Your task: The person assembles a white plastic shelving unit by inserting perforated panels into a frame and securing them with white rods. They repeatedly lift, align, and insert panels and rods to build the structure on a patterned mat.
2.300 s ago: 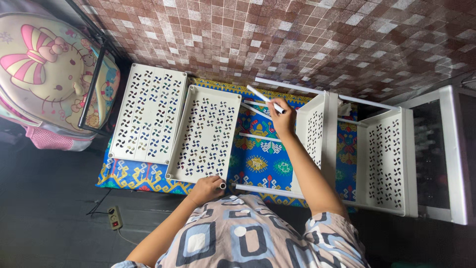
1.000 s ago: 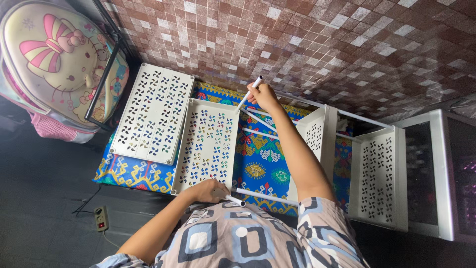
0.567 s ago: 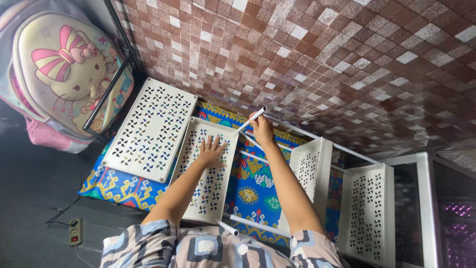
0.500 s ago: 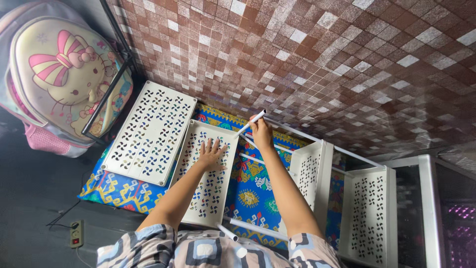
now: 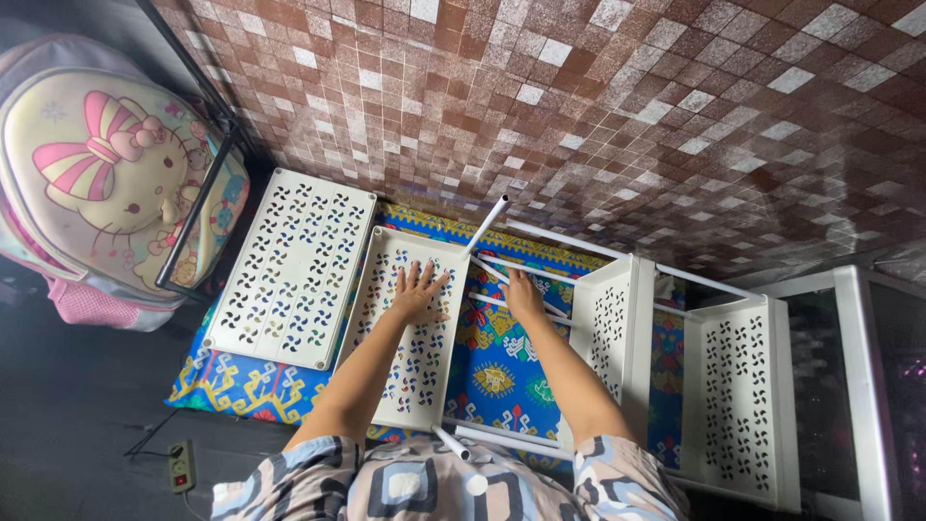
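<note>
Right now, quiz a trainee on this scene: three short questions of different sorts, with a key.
1. True or false: the left hand lies flat, fingers spread, on a white perforated panel.
2. What does the right hand rest on? A) a backpack B) thin white rods C) a power strip
3. What lies under the panels and rods?

Key: 1 true. 2 B. 3 A patterned blue cloth.
</note>
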